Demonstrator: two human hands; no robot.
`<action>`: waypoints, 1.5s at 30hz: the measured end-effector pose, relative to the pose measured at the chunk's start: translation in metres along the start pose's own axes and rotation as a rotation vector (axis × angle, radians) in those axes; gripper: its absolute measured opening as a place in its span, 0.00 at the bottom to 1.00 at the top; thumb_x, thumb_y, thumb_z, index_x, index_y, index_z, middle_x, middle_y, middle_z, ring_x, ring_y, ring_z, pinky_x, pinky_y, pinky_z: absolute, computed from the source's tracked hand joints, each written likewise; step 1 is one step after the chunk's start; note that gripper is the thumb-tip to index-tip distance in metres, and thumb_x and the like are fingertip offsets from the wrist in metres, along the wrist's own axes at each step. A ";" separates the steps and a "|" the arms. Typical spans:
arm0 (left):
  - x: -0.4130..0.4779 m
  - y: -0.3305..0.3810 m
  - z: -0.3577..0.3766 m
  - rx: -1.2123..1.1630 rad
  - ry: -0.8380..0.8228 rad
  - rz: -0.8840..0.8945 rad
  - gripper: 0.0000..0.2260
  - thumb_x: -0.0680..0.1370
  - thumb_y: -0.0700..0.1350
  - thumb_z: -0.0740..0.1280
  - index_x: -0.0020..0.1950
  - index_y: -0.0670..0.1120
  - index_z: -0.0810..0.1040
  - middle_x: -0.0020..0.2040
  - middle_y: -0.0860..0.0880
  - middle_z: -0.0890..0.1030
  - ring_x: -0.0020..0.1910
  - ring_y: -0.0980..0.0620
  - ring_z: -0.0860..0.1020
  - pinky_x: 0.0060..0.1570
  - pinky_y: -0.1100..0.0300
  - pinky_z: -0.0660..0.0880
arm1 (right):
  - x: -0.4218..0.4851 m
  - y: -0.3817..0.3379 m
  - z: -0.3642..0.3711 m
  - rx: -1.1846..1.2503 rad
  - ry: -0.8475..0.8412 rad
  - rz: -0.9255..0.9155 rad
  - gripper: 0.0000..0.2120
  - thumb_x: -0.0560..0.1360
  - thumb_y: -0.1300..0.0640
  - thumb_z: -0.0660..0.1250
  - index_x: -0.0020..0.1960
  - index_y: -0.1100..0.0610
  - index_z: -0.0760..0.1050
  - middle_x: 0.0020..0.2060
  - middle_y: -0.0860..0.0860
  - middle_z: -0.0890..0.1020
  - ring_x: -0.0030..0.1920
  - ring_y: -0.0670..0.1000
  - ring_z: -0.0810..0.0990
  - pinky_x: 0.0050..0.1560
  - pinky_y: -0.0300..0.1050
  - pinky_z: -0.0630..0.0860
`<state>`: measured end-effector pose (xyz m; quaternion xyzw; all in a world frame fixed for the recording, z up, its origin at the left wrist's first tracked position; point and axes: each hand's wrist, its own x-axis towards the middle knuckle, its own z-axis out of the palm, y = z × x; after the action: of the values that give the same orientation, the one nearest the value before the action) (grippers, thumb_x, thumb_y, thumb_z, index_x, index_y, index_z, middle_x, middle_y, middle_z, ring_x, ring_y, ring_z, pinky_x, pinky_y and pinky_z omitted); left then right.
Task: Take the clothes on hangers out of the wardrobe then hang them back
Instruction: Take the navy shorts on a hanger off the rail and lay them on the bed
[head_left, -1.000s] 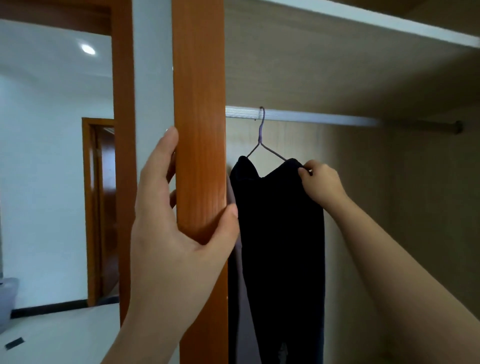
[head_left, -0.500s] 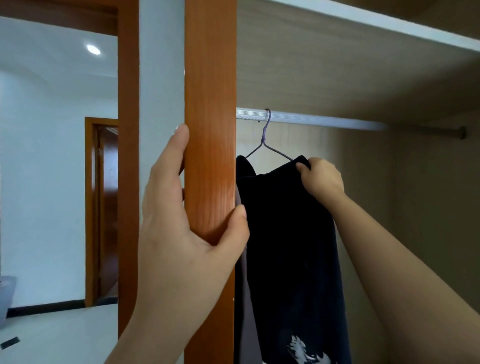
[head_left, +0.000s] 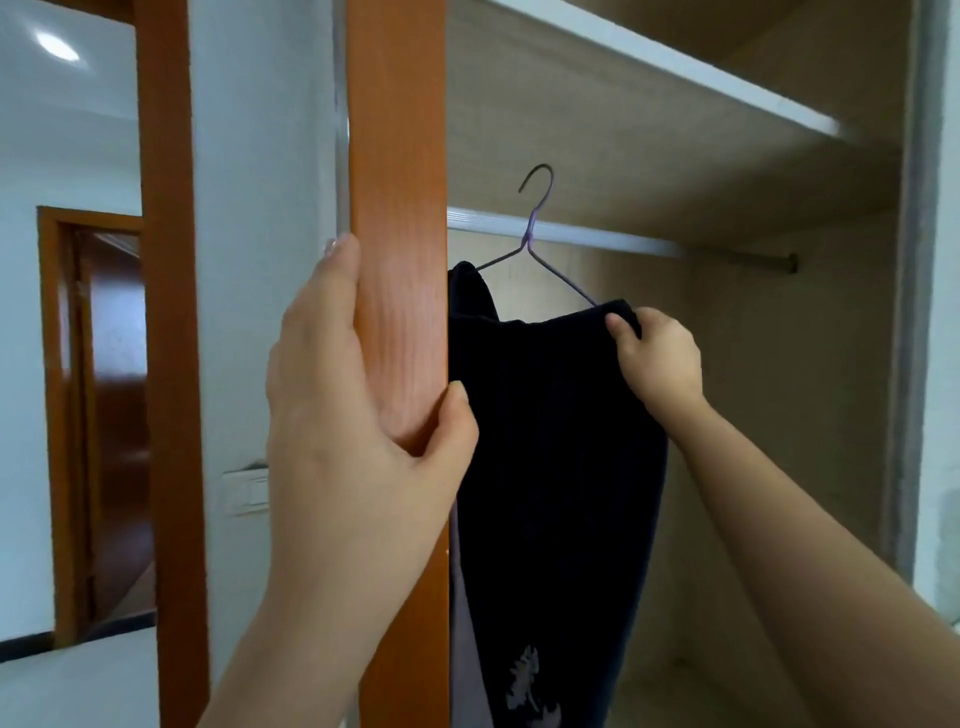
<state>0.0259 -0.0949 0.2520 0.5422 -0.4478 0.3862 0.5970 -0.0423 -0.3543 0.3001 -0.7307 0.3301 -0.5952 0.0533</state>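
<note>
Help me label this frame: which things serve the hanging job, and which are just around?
Job: dark garment, purple hanger, rail, right hand gripping the garment.
Around: orange post held by left hand, wall switch, ceiling light, doorway.

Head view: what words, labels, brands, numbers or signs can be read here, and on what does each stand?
None can be read.
The dark garment gripped by the right hand bears a pale print near its lower end: a blurred figure, no legible letters.
The wall switch shows no legible marking.
The wooden panel held by the left hand carries no text.
</note>
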 end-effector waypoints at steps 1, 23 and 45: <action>0.000 0.000 0.000 -0.006 0.009 0.011 0.36 0.68 0.51 0.67 0.71 0.57 0.53 0.68 0.59 0.62 0.67 0.57 0.65 0.64 0.48 0.69 | -0.007 0.002 -0.006 -0.003 0.004 -0.003 0.15 0.78 0.50 0.57 0.41 0.61 0.70 0.43 0.62 0.79 0.48 0.63 0.77 0.41 0.45 0.64; -0.127 0.021 0.025 -0.631 -0.312 0.262 0.15 0.75 0.42 0.64 0.62 0.43 0.70 0.61 0.41 0.76 0.60 0.46 0.74 0.59 0.52 0.73 | -0.285 0.026 -0.219 -0.326 0.023 0.488 0.14 0.75 0.57 0.64 0.31 0.55 0.69 0.24 0.48 0.70 0.26 0.44 0.69 0.29 0.34 0.65; -0.320 0.256 -0.064 -1.167 -1.517 0.363 0.26 0.73 0.67 0.52 0.50 0.48 0.76 0.45 0.50 0.77 0.47 0.50 0.75 0.47 0.57 0.70 | -0.602 -0.243 -0.560 -0.689 0.439 0.958 0.08 0.74 0.58 0.66 0.37 0.59 0.76 0.25 0.48 0.76 0.30 0.47 0.74 0.36 0.42 0.70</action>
<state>-0.3054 0.0054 0.0231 0.1887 -0.9112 -0.2620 0.2559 -0.4913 0.3399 0.0718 -0.3378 0.7967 -0.5010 0.0065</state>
